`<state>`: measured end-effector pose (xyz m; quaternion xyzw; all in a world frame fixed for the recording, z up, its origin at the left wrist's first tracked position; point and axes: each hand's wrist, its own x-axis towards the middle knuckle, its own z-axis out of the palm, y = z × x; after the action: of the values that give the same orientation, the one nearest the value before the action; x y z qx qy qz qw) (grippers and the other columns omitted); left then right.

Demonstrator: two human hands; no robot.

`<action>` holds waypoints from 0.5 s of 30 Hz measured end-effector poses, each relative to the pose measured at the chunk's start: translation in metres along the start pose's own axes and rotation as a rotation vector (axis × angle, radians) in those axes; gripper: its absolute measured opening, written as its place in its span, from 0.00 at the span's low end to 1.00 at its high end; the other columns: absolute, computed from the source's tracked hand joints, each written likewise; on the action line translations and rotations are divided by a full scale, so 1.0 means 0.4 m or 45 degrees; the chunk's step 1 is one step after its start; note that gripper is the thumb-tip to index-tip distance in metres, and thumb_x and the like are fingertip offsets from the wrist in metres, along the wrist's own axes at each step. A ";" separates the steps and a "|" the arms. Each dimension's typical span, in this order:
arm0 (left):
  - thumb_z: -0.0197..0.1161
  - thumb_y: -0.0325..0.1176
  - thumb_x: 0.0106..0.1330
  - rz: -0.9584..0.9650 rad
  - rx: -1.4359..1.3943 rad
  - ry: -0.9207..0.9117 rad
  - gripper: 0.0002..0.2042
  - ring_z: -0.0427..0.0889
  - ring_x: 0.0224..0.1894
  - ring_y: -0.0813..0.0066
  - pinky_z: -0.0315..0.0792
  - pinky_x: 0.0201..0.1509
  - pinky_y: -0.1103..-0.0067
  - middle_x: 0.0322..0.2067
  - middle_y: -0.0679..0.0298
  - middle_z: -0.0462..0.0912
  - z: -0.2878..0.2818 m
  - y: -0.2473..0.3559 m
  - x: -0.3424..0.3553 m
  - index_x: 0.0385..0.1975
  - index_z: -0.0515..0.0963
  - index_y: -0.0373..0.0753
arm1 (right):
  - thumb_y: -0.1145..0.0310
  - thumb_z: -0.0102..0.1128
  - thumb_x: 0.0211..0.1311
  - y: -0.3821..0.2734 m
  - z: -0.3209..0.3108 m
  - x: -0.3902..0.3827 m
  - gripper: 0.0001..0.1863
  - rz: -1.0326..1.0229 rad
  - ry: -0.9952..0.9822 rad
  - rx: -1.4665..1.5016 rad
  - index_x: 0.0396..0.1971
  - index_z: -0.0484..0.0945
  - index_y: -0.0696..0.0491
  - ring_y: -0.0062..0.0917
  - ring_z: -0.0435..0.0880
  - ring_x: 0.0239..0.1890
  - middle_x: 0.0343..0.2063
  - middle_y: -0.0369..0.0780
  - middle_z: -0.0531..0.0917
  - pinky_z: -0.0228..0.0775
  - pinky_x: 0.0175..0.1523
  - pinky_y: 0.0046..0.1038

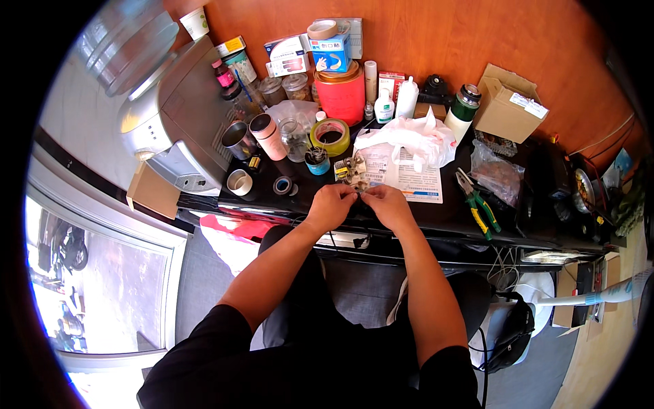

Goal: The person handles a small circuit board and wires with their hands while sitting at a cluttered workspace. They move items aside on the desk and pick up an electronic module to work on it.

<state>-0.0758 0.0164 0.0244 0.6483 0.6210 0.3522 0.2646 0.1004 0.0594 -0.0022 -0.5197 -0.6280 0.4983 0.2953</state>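
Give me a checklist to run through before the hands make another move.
1. Hands together: ok; the bare left hand and bare right hand meet fingertip to fingertip.
2. What they pinch, if anything: cannot tell; too small.
3. Steel pliers with yellow-and-green handles uncovered: ok; they lie to the right of the right hand.
4. Printed white paper sheet fully exposed: not ok; a crumpled white plastic bag covers part.
5. Small round blue container upright: ok.
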 end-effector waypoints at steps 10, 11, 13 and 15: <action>0.63 0.31 0.63 0.029 0.000 -0.017 0.10 0.86 0.35 0.59 0.76 0.43 0.71 0.32 0.51 0.85 0.007 -0.021 -0.006 0.39 0.82 0.32 | 0.55 0.63 0.62 -0.046 -0.019 -0.032 0.21 0.109 -0.040 0.047 0.30 0.84 0.63 0.24 0.77 0.23 0.19 0.41 0.82 0.69 0.34 0.29; 0.63 0.31 0.63 0.016 0.038 -0.010 0.09 0.85 0.35 0.57 0.76 0.43 0.71 0.33 0.51 0.85 0.003 -0.007 -0.011 0.38 0.83 0.32 | 0.55 0.63 0.62 -0.046 -0.019 -0.032 0.21 0.081 -0.025 0.018 0.30 0.84 0.63 0.24 0.77 0.23 0.19 0.41 0.82 0.69 0.33 0.29; 0.65 0.30 0.61 0.022 0.103 0.005 0.08 0.85 0.34 0.55 0.77 0.41 0.69 0.33 0.51 0.85 0.001 0.002 -0.018 0.35 0.83 0.32 | 0.55 0.63 0.62 -0.047 -0.019 -0.028 0.21 0.024 0.004 -0.041 0.29 0.84 0.63 0.23 0.76 0.23 0.19 0.40 0.81 0.68 0.33 0.29; 0.66 0.30 0.59 0.062 0.159 0.020 0.07 0.84 0.33 0.53 0.77 0.40 0.68 0.32 0.51 0.85 -0.003 0.001 -0.023 0.32 0.83 0.33 | 0.55 0.63 0.62 -0.047 -0.007 -0.027 0.21 0.044 -0.021 0.080 0.29 0.84 0.63 0.24 0.77 0.23 0.19 0.40 0.82 0.68 0.33 0.29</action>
<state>-0.0763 0.0071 0.0242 0.6757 0.6278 0.3243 0.2102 0.0992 0.0508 0.0178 -0.5168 -0.6053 0.5272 0.2976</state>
